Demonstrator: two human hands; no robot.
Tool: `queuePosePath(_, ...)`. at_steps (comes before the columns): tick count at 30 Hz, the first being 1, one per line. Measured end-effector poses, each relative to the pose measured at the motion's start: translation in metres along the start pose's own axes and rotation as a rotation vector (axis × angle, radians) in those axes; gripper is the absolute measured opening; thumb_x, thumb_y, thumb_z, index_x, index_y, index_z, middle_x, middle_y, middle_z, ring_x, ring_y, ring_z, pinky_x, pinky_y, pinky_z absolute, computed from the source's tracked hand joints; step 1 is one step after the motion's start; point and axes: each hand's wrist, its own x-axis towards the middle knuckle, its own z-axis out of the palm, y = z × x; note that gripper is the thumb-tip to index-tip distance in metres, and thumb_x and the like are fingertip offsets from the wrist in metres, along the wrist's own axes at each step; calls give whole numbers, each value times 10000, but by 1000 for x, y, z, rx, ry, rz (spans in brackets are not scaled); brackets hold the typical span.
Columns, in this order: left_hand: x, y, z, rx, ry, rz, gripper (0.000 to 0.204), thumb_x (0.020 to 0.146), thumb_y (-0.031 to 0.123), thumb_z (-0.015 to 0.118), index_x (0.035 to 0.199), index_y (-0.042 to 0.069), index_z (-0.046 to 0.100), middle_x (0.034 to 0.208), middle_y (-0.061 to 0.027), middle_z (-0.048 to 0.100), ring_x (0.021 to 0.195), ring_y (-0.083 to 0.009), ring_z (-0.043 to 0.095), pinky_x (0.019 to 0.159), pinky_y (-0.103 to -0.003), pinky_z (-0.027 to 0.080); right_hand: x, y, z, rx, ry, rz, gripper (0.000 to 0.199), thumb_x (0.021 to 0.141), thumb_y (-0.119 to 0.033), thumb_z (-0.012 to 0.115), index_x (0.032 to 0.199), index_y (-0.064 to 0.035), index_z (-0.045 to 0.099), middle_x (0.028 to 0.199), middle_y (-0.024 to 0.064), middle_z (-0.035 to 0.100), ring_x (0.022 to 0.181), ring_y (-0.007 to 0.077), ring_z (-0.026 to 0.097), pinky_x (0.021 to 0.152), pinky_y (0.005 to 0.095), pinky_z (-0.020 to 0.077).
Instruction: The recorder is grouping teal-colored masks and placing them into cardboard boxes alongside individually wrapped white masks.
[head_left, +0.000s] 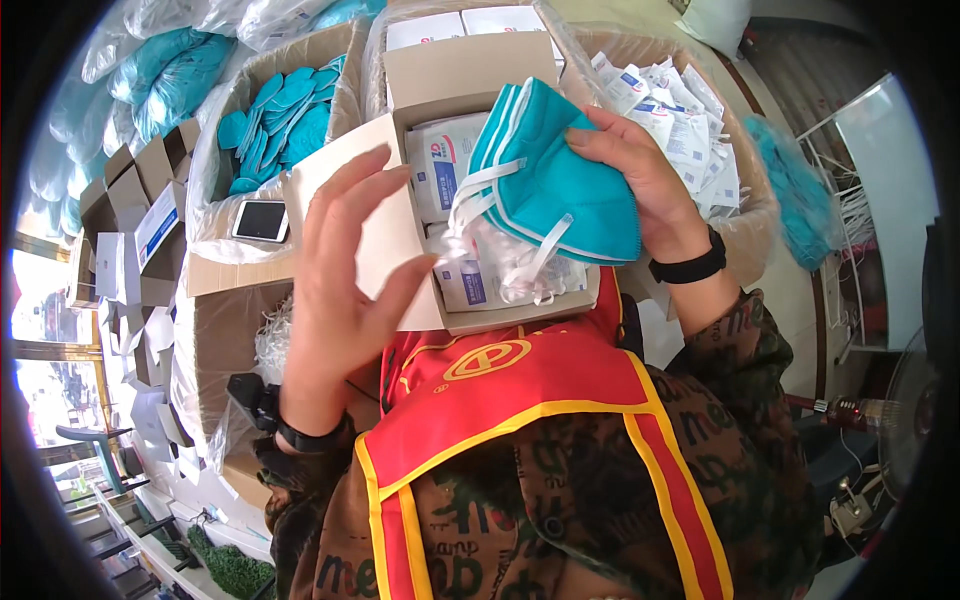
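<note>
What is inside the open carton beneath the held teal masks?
White packets lie inside the carton. The teal masks in the right hand, and their white straps, hide part of it; anything under the top packets cannot be seen.

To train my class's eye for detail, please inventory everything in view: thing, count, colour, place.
Strapped fabric masks: several, teal and white, in right hand
Open cardboard box: one, brown, centre
Flat sealed packets: several, white and blue, inside it
Loose flat masks: many, teal, upper left
Rectangular phone: one, white and black, below those masks
Small flat packets: many, white, upper right
Square-edged boxes: two visible, white, top centre
Plastic-bagged bundles: several, teal, upper left
Cardboard boxes: many, brown and white, far left
Cloth apron: one, red and yellow, on the person
Patterned shirt: one, brown and black, under it
Wristbands: two, black, one per wrist
Rim clutter: too unclear to count
Left hand: one, bare, open, box's left
Right hand: one, bare, gripping masks
</note>
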Motion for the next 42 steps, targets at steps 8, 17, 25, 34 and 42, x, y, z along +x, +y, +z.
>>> queuePosePath(8, 8, 18, 40, 377, -119, 300, 578, 616, 34, 671, 1164, 215, 641, 1449, -145, 420, 1342, -361, 384, 1104, -485, 234, -7, 3, 24, 74, -101, 137, 398, 903, -245, 628, 1200, 12, 559, 1083, 92, 647, 926, 142, 657, 802, 261, 547)
queuePosePath(17, 28, 8, 31, 424, -278, 504, 310, 730, 108, 641, 1035, 151, 620, 1254, -52, 577, 1246, -225, 503, 1088, -453, 286, -11, 48, 9, 322, -74, 261, 402, 955, -290, 573, 1208, 22, 547, 1076, 102, 644, 931, 159, 654, 799, 278, 557)
queuePosePath(25, 39, -6, 14, 404, -228, 341, 411, 572, 52, 690, 969, 59, 585, 982, -102, 592, 959, -313, 580, 920, -449, 434, -14, 85, -8, 158, -169, 209, 398, 964, -318, 562, 1232, -23, 572, 1093, 50, 634, 999, 146, 611, 861, 294, 509)
queuePosePath(34, 20, -7, 11, 460, -357, 117, 415, 567, 69, 751, 929, 65, 549, 876, -100, 552, 860, -324, 560, 765, -417, 446, -33, 46, 30, -835, -415, -135, 185, 876, -89, 652, 1034, 6, 665, 1057, 105, 632, 980, 211, 590, 862, 296, 444)
queuePosePath(42, -13, -2, 35, -81, -524, -83, 451, 621, 162, 776, 969, 14, 531, 894, -178, 575, 867, -391, 582, 754, -448, 481, -45, 13, 47, -730, -372, -518, 69, 847, -46, 679, 883, -5, 635, 923, 84, 614, 883, 221, 588, 774, 314, 460)
